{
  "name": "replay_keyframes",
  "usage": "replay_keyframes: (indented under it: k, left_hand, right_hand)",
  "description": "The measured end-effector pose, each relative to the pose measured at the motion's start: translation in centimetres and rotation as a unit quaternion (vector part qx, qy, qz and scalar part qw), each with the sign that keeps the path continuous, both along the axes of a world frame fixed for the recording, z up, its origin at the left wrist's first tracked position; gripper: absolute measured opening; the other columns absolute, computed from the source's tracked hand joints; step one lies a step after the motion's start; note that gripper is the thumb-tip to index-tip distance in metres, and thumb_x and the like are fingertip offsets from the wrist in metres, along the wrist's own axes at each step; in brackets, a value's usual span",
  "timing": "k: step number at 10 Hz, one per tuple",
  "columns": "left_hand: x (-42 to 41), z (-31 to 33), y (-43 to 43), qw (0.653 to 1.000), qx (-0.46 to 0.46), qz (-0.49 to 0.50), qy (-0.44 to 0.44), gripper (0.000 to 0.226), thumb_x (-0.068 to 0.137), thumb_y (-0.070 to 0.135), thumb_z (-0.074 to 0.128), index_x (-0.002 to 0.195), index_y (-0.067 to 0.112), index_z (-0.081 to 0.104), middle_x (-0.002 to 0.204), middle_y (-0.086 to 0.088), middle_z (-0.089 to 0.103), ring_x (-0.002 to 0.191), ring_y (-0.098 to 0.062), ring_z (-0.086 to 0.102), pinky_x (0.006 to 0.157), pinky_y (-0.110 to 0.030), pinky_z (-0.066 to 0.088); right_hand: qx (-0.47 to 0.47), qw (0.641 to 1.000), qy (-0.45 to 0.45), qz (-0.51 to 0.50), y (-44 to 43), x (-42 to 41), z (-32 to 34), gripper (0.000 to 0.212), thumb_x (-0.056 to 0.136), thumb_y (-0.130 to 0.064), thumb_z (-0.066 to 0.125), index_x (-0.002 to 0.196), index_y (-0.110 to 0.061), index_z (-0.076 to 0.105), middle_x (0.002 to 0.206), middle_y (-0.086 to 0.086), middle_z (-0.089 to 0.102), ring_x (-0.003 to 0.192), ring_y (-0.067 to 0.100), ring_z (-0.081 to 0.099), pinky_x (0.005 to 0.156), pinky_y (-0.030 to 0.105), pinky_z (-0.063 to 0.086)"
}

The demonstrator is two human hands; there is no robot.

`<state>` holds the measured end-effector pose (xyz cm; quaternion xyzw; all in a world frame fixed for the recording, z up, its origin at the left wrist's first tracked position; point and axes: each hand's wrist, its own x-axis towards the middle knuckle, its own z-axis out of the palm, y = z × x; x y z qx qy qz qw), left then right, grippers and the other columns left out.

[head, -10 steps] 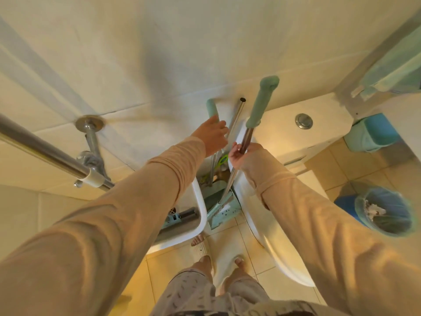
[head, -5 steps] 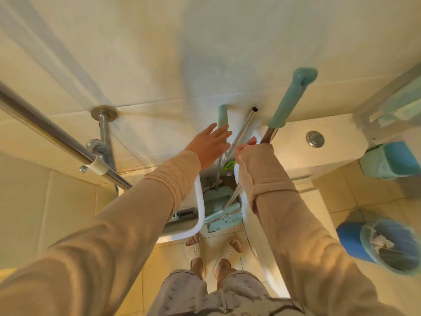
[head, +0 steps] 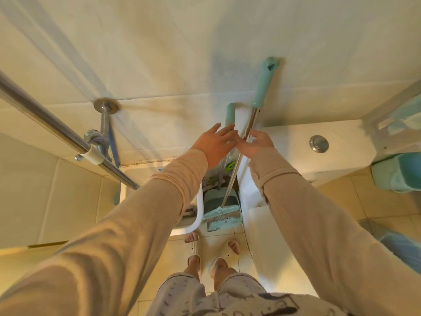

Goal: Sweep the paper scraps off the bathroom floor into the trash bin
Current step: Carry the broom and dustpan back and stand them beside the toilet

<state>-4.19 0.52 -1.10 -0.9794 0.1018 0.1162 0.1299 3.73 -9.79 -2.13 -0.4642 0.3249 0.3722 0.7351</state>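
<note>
A broom with a teal grip (head: 264,84) and a metal shaft leans against the wall. Its teal head (head: 221,212) rests in the grey-green dustpan (head: 214,201) on the floor between a white frame and the toilet. The dustpan's teal handle (head: 230,115) stands just left of the shaft. My left hand (head: 214,144) reaches forward with straight fingers, its tips near the shaft. My right hand (head: 256,144) is beside the shaft with relaxed fingers, no longer wrapped round it. The blue-lined trash bin (head: 401,246) shows only partly at the right edge. I see no paper scraps.
The toilet tank (head: 291,156) with its flush button (head: 319,143) is at right, the bowl (head: 262,238) below it. A metal rail (head: 45,119) crosses at left. A teal container (head: 396,176) sits on the floor far right. My slippered feet (head: 205,261) stand on tiles.
My right hand has let go of the broom shaft it gripped before. The broom now stands upright against the wall with its head in the dustpan. My left hand's fingers have straightened.
</note>
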Motion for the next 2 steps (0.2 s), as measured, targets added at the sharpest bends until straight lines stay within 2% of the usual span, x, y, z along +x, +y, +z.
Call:
replay_keyframes:
  k: [1, 2]
  left_hand:
    - [-0.4, 0.1, -0.2, 1.0, 0.005, -0.009, -0.004, 0.054, 0.094, 0.015, 0.047, 0.145, 0.016, 0.03, 0.158, -0.009, 0.014, 0.147, -0.025, 0.004, 0.119, -0.045, 0.008]
    - [-1.4, -0.2, -0.5, 1.0, -0.004, 0.008, -0.008, 0.053, 0.094, 0.017, 0.047, 0.145, 0.016, 0.031, 0.158, -0.009, 0.012, 0.147, -0.026, 0.003, 0.118, -0.047, 0.008]
  right_hand:
    - [0.024, 0.999, -0.027, 0.016, -1.0, -0.3, 0.1, 0.038, 0.099, -0.006, 0.036, 0.137, -0.004, 0.04, 0.152, 0.011, 0.036, 0.142, 0.025, 0.033, 0.102, 0.036, 0.041]
    - [0.007, 0.999, -0.026, 0.044, -3.5, -2.1, -0.4, 0.045, 0.099, -0.007, 0.038, 0.143, -0.007, 0.034, 0.148, 0.013, 0.041, 0.139, 0.03, 0.037, 0.109, 0.046, 0.035]
